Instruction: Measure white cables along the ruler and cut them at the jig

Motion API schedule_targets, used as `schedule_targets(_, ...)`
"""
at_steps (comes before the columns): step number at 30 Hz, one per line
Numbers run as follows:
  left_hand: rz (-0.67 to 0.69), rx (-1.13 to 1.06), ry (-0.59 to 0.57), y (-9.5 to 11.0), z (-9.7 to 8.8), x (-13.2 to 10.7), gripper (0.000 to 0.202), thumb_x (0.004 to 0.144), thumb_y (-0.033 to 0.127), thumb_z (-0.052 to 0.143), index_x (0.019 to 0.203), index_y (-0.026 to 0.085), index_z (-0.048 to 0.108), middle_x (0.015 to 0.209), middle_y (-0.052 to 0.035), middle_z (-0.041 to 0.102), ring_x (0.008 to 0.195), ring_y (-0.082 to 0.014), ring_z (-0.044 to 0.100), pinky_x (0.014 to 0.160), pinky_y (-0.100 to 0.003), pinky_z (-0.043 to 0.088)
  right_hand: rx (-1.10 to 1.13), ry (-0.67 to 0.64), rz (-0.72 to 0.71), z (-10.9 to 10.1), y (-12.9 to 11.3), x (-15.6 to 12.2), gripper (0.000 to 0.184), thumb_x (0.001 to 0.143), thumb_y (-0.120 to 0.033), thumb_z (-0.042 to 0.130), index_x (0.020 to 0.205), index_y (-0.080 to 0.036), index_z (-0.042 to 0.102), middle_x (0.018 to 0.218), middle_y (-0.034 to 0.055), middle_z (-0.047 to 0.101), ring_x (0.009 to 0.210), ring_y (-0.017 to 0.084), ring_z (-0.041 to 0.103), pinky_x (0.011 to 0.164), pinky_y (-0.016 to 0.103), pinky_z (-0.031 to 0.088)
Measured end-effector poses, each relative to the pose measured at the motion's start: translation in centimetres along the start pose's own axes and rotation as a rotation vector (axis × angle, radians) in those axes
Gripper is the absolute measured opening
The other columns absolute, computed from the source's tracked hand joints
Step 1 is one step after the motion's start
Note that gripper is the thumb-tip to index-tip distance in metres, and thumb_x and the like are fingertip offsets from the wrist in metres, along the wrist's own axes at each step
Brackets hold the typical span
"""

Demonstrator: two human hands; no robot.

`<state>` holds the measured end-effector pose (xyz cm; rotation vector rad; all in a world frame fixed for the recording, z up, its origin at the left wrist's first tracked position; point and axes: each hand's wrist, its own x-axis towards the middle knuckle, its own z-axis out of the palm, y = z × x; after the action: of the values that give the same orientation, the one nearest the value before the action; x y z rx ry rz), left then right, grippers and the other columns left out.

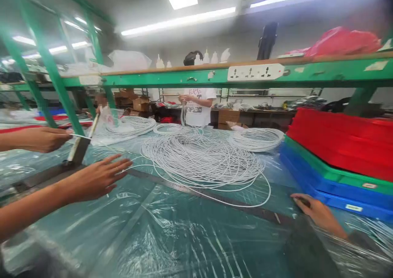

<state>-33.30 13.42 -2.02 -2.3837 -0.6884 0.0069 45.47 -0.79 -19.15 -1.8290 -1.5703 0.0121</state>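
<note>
My left hand [95,179] reaches in from the lower left, fingers stretched out and spread. A thin white cable [150,165] runs past its fingertips to a big loose coil of white cable [202,157]. Beyond it, another hand [43,139], seemingly a co-worker's, pinches a white strand at the left edge. My right hand [321,214] rests low on the right, fingers curled round something dark that I cannot make out. A dark grey shape [303,247] partly covers that area. Between the hands, a long flat metal strip [211,194] lies on the film-covered green table [172,237].
Stacked red bins [340,145], a green bin [334,167] and blue bins [331,190] stand at right. Smaller cable coils [258,139] lie behind. A green shelf beam [172,78] with a power strip [256,72] crosses above. Opposite stands a person [198,106] holding cable.
</note>
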Motion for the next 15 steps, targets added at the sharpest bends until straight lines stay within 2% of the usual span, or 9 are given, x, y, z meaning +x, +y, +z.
schedule_targets(2, 0.014, 0.003, -0.061, 0.7, -0.5, 1.3, 0.049, 0.095, 0.028, 0.075, 0.144, 0.026, 0.066, 0.170, -0.0034, 0.031, 0.157, -0.0261, 0.032, 0.137, -0.046, 0.001, 0.047, 0.022, 0.039, 1.9, 0.9, -0.3, 0.028, 0.074, -0.066, 0.053, 0.073, -0.046, 0.073, 0.086, 0.0061, 0.076, 0.080, 0.039, 0.074, 0.071, 0.053, 0.061)
schedule_targets(4, -0.021, 0.016, -0.131, 0.8, -0.6, 2.7, 0.064, 0.093, 0.026, 0.081, 0.152, 0.025, 0.059, 0.172, -0.0060, 0.024, 0.160, -0.0287, 0.025, 0.137, -0.050, 0.001, 0.094, 0.019, 0.071, 2.6, 1.2, -0.3, 0.021, 0.068, -0.065, 0.057, 0.069, -0.051, 0.072, 0.088, 0.0051, 0.076, 0.083, 0.038, 0.073, 0.075, 0.057, 0.058)
schedule_targets(5, -0.050, 0.021, -0.169, 0.5, -0.5, 3.3, 0.065, 0.091, 0.025, 0.084, 0.151, 0.022, 0.059, 0.170, -0.0097, 0.029, 0.158, -0.0310, 0.028, 0.136, -0.053, 0.005, 0.105, 0.017, 0.085, 2.6, 1.2, -0.2, 0.019, 0.067, -0.064, 0.058, 0.067, -0.052, 0.072, 0.088, 0.0051, 0.076, 0.083, 0.038, 0.073, 0.075, 0.058, 0.057)
schedule_targets(7, -0.120, 0.026, -0.249, -0.3, 0.2, 3.9, 0.053, 0.089, 0.021, 0.086, 0.138, 0.014, 0.067, 0.153, -0.0154, 0.053, 0.146, -0.0330, 0.046, 0.131, -0.057, 0.024, 0.109, 0.012, 0.109, 2.4, 1.0, -0.1, 0.017, 0.066, -0.063, 0.058, 0.067, -0.052, 0.071, 0.089, 0.0061, 0.075, 0.083, 0.037, 0.072, 0.076, 0.059, 0.055)
schedule_targets(8, -0.154, 0.020, -0.284, -0.6, 0.7, 3.9, 0.040, 0.091, 0.021, 0.085, 0.127, 0.011, 0.071, 0.137, -0.0147, 0.064, 0.133, -0.0312, 0.057, 0.124, -0.056, 0.036, 0.105, 0.004, 0.115, 2.3, 0.9, -0.1, 0.019, 0.067, -0.063, 0.057, 0.068, -0.051, 0.071, 0.090, 0.0068, 0.075, 0.085, 0.037, 0.072, 0.078, 0.059, 0.055)
schedule_targets(10, -0.194, -0.012, -0.323, -0.9, 1.4, 3.7, 0.017, 0.098, 0.024, 0.079, 0.103, 0.009, 0.072, 0.104, -0.0076, 0.070, 0.104, -0.0232, 0.068, 0.107, -0.047, 0.052, 0.090, -0.019, 0.110, 2.3, 0.7, -0.1, 0.022, 0.068, -0.061, 0.056, 0.071, -0.045, 0.071, 0.092, 0.0089, 0.074, 0.087, 0.036, 0.071, 0.083, 0.058, 0.055)
schedule_targets(12, -0.180, -0.070, -0.303, -0.3, 1.5, 3.5, 0.027, 0.107, 0.025, 0.068, 0.086, 0.009, 0.067, 0.090, -0.0034, 0.067, 0.088, -0.0170, 0.067, 0.095, -0.037, 0.057, 0.070, -0.037, 0.099, 2.5, 0.5, -0.1, 0.026, 0.070, -0.058, 0.055, 0.075, -0.039, 0.071, 0.093, 0.0109, 0.074, 0.088, 0.035, 0.070, 0.086, 0.057, 0.055)
schedule_targets(15, -0.134, -0.178, -0.187, 2.6, 0.4, 3.9, 0.060, 0.121, 0.026, 0.029, 0.079, 0.011, 0.068, 0.086, -0.0027, 0.066, 0.080, -0.0138, 0.066, 0.084, -0.028, 0.056, 0.036, -0.042, 0.086, 2.7, 0.2, -0.1, 0.028, 0.073, -0.051, 0.051, 0.081, -0.031, 0.070, 0.095, 0.0118, 0.072, 0.090, 0.032, 0.069, 0.091, 0.053, 0.054)
